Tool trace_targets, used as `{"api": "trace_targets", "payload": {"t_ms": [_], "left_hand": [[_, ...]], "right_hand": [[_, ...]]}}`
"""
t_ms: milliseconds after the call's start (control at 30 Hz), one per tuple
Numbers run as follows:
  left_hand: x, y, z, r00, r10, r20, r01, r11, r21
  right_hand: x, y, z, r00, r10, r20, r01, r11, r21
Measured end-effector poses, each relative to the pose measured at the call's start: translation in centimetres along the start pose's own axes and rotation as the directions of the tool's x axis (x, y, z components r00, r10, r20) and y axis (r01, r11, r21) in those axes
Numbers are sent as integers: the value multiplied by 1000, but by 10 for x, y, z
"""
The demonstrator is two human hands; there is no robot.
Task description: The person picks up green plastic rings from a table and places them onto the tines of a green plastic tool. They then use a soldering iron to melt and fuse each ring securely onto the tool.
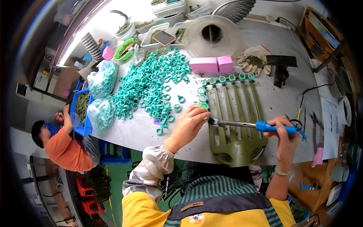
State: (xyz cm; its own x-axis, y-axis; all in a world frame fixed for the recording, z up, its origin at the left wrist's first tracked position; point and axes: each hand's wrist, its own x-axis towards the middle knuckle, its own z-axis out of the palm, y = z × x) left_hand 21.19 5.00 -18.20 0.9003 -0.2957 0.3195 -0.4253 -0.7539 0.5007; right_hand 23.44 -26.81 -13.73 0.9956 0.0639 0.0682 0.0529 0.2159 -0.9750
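Note:
My right hand (pixel 281 132) is closed around the blue handle of a soldering iron (pixel 242 124), whose metal shaft points left. Its broad tip is close beside the fingertips of my left hand (pixel 189 123). Those fingers are pinched at a small bright-green ring (pixel 203 106), partly covered by them. Beneath the iron lies an olive-green, fork-like piece (pixel 238 148) with several long prongs. Teal rings (pixel 222 79) stand in a row along its far end, and others line its left side. Contact between tip and ring is hard to make out.
A large heap of teal rings (pixel 147 81) covers the table's left, beside bagged rings (pixel 103 113). Farther back are pink blocks (pixel 204 65), a glove (pixel 254 59) and a clear round cover (pixel 193 38). Pliers (pixel 314 130) lie right. A person in orange (pixel 70 151) sits at left.

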Motion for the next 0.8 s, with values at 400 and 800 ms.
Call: {"api": "trace_targets", "payload": {"t_ms": [400, 800], "left_hand": [[-27, -62, -37, 962, -178, -206, 240, 909, 340], [-40, -50, -22, 964, -211, -163, 252, 920, 300]], "right_hand": [[-9, -14, -11, 999, -36, 35, 38, 997, -63], [-14, -20, -10, 998, -65, 18, 67, 995, -74]]}}
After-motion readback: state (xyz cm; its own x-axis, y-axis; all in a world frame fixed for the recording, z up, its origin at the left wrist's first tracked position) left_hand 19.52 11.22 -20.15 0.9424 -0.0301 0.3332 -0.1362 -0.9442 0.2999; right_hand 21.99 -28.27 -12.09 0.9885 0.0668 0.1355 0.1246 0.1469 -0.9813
